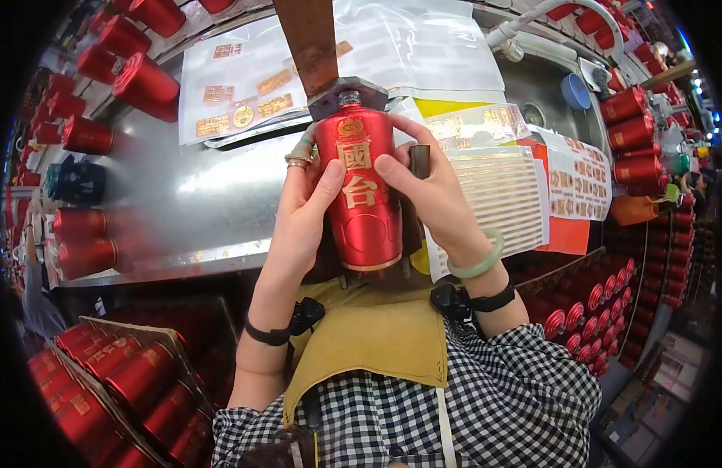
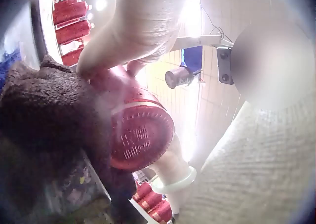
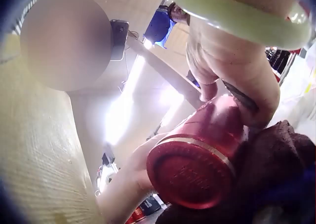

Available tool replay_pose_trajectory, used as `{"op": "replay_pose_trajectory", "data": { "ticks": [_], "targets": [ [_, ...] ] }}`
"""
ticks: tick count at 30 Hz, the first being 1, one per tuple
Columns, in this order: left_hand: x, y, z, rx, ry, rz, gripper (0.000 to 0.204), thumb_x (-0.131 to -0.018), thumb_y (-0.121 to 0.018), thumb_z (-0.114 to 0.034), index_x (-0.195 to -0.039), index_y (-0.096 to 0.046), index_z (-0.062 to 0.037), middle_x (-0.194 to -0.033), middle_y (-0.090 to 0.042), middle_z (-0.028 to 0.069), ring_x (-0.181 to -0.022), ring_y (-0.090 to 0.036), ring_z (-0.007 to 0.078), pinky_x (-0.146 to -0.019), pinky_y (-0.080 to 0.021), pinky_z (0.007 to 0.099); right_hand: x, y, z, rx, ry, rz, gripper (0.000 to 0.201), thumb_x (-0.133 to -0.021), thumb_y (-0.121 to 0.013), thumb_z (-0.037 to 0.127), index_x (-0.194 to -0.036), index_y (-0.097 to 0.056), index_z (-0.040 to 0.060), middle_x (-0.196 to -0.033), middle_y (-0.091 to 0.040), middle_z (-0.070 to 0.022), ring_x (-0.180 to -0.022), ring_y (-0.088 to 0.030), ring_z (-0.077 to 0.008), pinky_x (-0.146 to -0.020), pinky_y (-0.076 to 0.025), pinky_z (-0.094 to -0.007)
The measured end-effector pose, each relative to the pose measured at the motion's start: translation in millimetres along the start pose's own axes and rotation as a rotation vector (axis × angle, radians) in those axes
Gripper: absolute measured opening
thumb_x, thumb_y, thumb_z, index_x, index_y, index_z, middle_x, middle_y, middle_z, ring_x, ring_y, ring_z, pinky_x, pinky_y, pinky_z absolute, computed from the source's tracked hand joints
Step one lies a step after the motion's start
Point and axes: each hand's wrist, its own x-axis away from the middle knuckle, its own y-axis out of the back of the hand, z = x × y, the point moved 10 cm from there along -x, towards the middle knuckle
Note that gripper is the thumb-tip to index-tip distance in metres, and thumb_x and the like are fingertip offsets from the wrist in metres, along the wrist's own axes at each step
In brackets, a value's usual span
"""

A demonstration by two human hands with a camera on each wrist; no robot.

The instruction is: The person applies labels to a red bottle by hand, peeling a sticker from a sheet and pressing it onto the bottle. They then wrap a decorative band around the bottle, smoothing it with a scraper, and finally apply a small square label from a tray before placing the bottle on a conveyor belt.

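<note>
A red bottle [image 1: 367,222] with large gold characters lies tilted before the person, its neck pointing away and its ribbed base towards the body. My left hand [image 1: 302,204] grips its left side, thumb along the front. On the other side my right hand [image 1: 443,191] holds it too, thumb beside the gold lettering. A short dark brown tool [image 1: 419,161] is tucked in the right hand's fingers; its kind is not clear. In the left wrist view the bottle's base [image 2: 143,137] shows embossed marks, with a dark cloth [image 2: 49,95] beside it.
Sheets of gold stickers [image 1: 244,109] lie on the metal worktop [image 1: 174,203]. A striped gold sheet [image 1: 497,195] is at the right, near a sink with a curved tap [image 1: 505,39]. A wooden post [image 1: 306,35] rises beyond the bottle. Racked red bottles [image 1: 135,374] stand around.
</note>
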Motion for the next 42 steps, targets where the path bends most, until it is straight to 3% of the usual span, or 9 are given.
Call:
{"op": "replay_pose_trajectory", "data": {
  "ticks": [9, 19, 24, 26, 29, 32, 36, 39, 42],
  "targets": [
    [0, 6, 4, 0.068, 0.003, 0.009, 0.066, -0.107, -0.059, -0.021, -0.160, -0.026, -0.0019, -0.150, -0.048, 0.0157, -0.135, -0.052, 0.0210, -0.112, -0.044, 0.0378, 6, 1, 2, 0.000, -0.041, 0.101, 0.078, -0.093, -0.077, 0.010, -0.159, -0.036, 0.0042, -0.102, -0.049, 0.0041, -0.097, -0.052, -0.0058, -0.092, -0.046, -0.0226],
    [5, -6, -1, -0.096, -0.026, 0.120, 0.092, -0.093, -0.077, -0.009, -0.163, -0.018, -0.0020, -0.154, -0.043, 0.0162, -0.139, -0.048, 0.0228, -0.116, -0.041, 0.0403, 7, 4, 5, 0.002, -0.039, 0.139, 0.090, -0.085, -0.083, 0.005, -0.161, -0.034, 0.0056, -0.106, -0.049, 0.0019, -0.104, -0.054, -0.0094, -0.100, -0.045, -0.0266],
    [3, -5, 5, 0.049, -0.015, 0.105, 0.072, -0.104, -0.062, -0.013, -0.162, -0.022, -0.0002, -0.154, -0.045, 0.0145, -0.138, -0.049, 0.0208, -0.116, -0.041, 0.0384, 6, 10, 14, 0.121, -0.026, 0.134, 0.077, -0.093, -0.074, 0.010, -0.159, -0.035, 0.0040, -0.111, -0.050, 0.0003, -0.104, -0.053, -0.0097, -0.098, -0.044, -0.0254],
    [4, -7, 0, 0.022, -0.030, 0.099, 0.063, -0.110, -0.051, -0.026, -0.161, -0.024, 0.0000, -0.154, -0.046, 0.0137, -0.138, -0.049, 0.0194, -0.115, -0.041, 0.0371, 1, 12, 26, 0.207, -0.022, 0.115, 0.069, -0.097, -0.069, 0.009, -0.158, -0.037, 0.0033, -0.112, -0.051, -0.0003, -0.104, -0.053, -0.0101, -0.097, -0.044, -0.0248],
    [3, -14, -1, 0.073, 0.005, 0.145, 0.066, -0.113, -0.036, -0.044, -0.163, -0.022, -0.0030, -0.156, -0.045, 0.0151, -0.140, -0.049, 0.0257, -0.119, -0.037, 0.0439, 3, 5, 93, 0.381, 0.404, 0.000, 0.049, -0.102, -0.048, -0.002, -0.150, -0.042, 0.0015, -0.119, -0.058, -0.0067, -0.108, -0.056, -0.0133, -0.095, -0.046, -0.0252],
    [2, -12, 2, 0.013, 0.027, 0.149, 0.075, -0.111, -0.026, -0.058, -0.162, -0.023, -0.0033, -0.158, -0.042, 0.0156, -0.142, -0.047, 0.0267, -0.120, -0.035, 0.0446, 25, -45, 138, 0.989, 1.027, 0.091, 0.026, -0.092, -0.064, 0.001, -0.118, -0.069, 0.0012, -0.105, -0.069, -0.0071, -0.093, -0.063, -0.0200, -0.085, -0.052, -0.0292],
    [3, 5, 7, 0.091, 0.024, 0.085, 0.080, -0.110, -0.028, -0.059, -0.162, -0.019, 0.0004, -0.161, -0.037, 0.0195, -0.148, -0.040, 0.0265, -0.121, -0.033, 0.0414, 69, -83, 97, 1.323, 1.291, 0.281, 0.027, -0.073, -0.071, 0.011, -0.100, -0.074, 0.0112, -0.102, -0.070, 0.0017, -0.085, -0.061, -0.0133, -0.072, -0.050, -0.0273],
    [3, 17, 8, 0.092, 0.036, 0.048, 0.082, -0.109, -0.028, -0.061, -0.162, -0.019, 0.0013, -0.163, -0.033, 0.0220, -0.151, -0.035, 0.0294, -0.124, -0.030, 0.0436, 104, -106, 87, 1.122, 1.204, 0.680, 0.028, -0.071, -0.072, 0.009, -0.099, -0.076, 0.0097, -0.100, -0.072, 0.0008, -0.075, -0.059, -0.0160, -0.070, -0.050, -0.0300],
    [1, 15, 14, 0.118, 0.073, 0.075, 0.084, -0.108, -0.026, -0.063, -0.162, -0.020, 0.0012, -0.162, -0.034, 0.0220, -0.151, -0.035, 0.0301, -0.124, -0.028, 0.0448, 57, -79, 128, 0.975, 1.263, 0.398, 0.031, -0.069, -0.073, 0.006, -0.099, -0.076, 0.0102, -0.094, -0.074, 0.0012, -0.074, -0.060, -0.0179, -0.070, -0.051, -0.0297]
  ]
}}
